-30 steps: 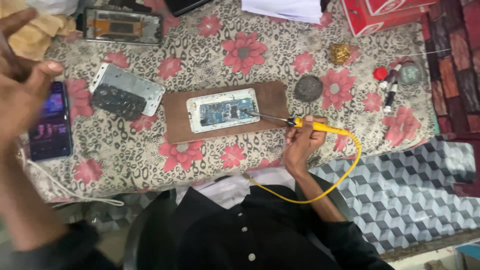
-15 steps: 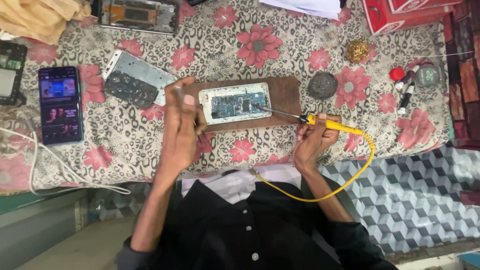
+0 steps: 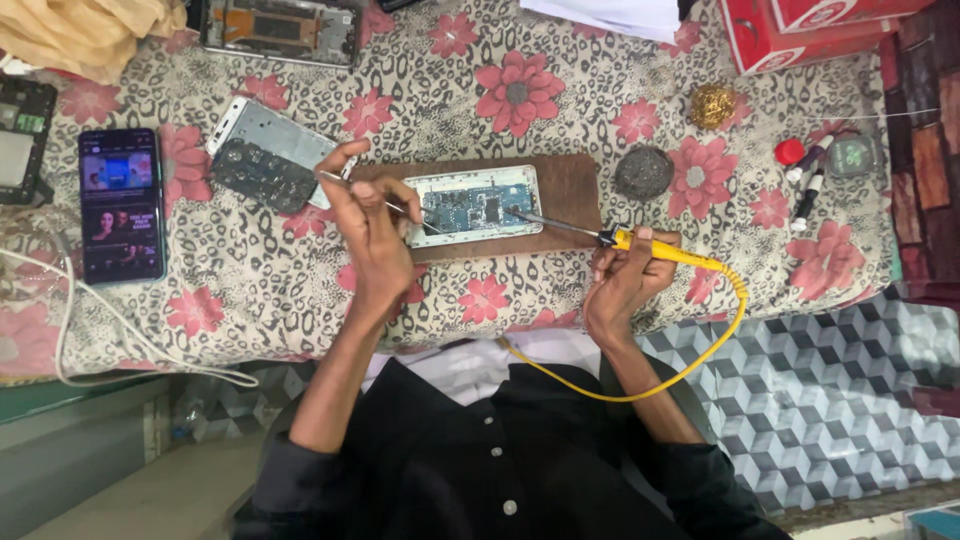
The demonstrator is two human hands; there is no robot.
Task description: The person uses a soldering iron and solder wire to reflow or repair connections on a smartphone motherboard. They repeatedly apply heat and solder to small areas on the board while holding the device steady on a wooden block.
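One opened white phone [image 3: 474, 205] lies on one brown wooden board [image 3: 575, 190]; the left hand [image 3: 368, 235] pinches thin metal tweezers [image 3: 385, 203], the right hand [image 3: 622, 285] grips a yellow-handled soldering iron [image 3: 640, 243].

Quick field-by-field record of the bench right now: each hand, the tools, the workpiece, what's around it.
left hand: pinches thin tweezers, tip at the opened phone
right hand: grips yellow soldering iron, tip on the board
opened phone: lies on wooden board
left of it: lit phone, phone back cover
right of it: round dark tin, brass wool
surface: floral cloth
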